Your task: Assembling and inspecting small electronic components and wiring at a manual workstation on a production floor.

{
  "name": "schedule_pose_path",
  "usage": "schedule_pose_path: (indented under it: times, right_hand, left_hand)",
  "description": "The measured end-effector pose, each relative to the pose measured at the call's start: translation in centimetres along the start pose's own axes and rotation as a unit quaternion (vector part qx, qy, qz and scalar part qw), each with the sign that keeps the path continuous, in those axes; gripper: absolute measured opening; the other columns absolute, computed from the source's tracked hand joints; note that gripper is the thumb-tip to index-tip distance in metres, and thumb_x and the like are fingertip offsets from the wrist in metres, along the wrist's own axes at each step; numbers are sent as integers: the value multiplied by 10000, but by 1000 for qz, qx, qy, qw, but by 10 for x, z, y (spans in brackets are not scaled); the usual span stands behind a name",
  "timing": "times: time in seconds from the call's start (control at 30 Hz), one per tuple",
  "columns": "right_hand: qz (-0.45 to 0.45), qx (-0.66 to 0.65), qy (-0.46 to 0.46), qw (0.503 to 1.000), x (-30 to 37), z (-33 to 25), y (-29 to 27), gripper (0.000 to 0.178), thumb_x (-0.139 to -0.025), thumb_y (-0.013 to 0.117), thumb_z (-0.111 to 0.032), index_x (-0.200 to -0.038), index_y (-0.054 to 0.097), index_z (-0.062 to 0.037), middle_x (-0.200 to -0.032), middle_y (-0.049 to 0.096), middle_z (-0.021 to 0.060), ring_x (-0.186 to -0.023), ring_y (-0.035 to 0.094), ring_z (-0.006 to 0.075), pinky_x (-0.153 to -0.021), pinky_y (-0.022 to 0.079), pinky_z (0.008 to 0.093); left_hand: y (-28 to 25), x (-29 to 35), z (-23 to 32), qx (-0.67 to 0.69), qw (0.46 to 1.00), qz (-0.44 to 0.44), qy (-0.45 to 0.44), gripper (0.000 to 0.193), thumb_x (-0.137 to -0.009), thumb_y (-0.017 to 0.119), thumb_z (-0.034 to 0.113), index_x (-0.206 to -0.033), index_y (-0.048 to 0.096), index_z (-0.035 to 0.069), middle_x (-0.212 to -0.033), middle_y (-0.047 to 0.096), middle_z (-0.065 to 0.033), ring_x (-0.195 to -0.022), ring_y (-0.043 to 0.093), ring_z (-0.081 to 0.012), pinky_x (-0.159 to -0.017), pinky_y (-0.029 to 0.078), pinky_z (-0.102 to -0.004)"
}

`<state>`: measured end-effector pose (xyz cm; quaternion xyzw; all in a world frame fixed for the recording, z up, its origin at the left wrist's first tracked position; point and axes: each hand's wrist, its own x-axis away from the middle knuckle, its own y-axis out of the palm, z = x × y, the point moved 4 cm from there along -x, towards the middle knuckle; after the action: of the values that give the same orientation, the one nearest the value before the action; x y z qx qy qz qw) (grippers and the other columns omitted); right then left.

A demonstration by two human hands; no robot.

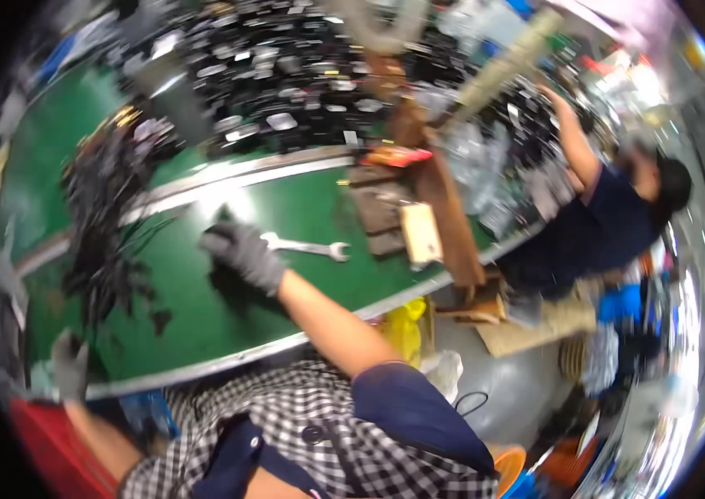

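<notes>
My right hand (244,254), in a grey glove, is over the green tabletop, its shadow beneath it. Right beside its thumb side is a metal open-ended wrench (307,247); one jaw points away to the right, and the other end meets the glove's outline. Whether hand and wrench touch I cannot tell. My left hand (70,363), also gloved in grey, is at the table's near left edge, below a tangled bundle of dark cables or strips (107,224). Blur smears the fingers of both hands, so their grip does not show.
A large heap of small black and silvery pieces (278,79) lies beyond the metal rail (236,170). Dark blocks (377,208) and a pale yellowish block (421,235) sit by a brown board (448,212). At right, another person (602,216) reaches toward the heap. A red container (53,449) stands lower left.
</notes>
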<state>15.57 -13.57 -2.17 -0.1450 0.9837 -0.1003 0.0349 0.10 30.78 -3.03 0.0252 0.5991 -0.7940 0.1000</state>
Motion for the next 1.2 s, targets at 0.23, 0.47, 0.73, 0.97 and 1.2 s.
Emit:
schedule_pose_path:
  times: [0.23, 0.47, 0.73, 0.97, 1.2]
  right_hand:
    - [-58, -113, -36, 991, 2, -11, 4, 376, -818, 607, -354, -782, 577, 19, -619, 563, 83, -602, 561, 162, -563, 460, 332]
    - [39, -169, -22, 985, 13, -19, -17, 299, -829, 609, -282, -838, 573, 14, -612, 575, 72, -575, 563, 153, -540, 461, 295]
    - [157, -32, -66, 985, 10, -11, -23, 305, -791, 643, -276, -880, 584, 10, -673, 609, 110, -610, 579, 158, -581, 477, 303]
    - [129, -73, 6, 989, 13, -15, -22, 368, -749, 661, -335, -852, 588, 10, -724, 614, 182, -692, 612, 305, -646, 482, 376]
    - [160, 73, -30, 984, 12, -17, -20, 371, -728, 679, -342, -866, 589, -9, -747, 619, 181, -717, 613, 330, -671, 486, 383]
  left_hand:
    - [-7, -62, 235, 596, 798, -76, -49, 135, -857, 564, 166, -925, 524, 56, -709, 507, -4, -491, 438, -78, -427, 341, -208]
    - [51, -103, 327, 564, 818, -104, 35, 99, -868, 576, 136, -878, 539, 44, -640, 501, 14, -474, 415, -53, -430, 320, -189]
    - [81, -106, 318, 557, 822, -106, 58, 98, -867, 588, 140, -901, 550, 56, -651, 497, 33, -497, 409, -43, -452, 321, -193]
    - [80, -102, 319, 551, 820, -150, 50, 90, -857, 591, 117, -903, 549, 52, -701, 509, 37, -568, 430, -36, -502, 336, -188]
    - [88, -101, 311, 403, 904, -53, 135, 142, -838, 594, 83, -966, 548, 43, -786, 553, 8, -678, 502, -77, -605, 412, -220]
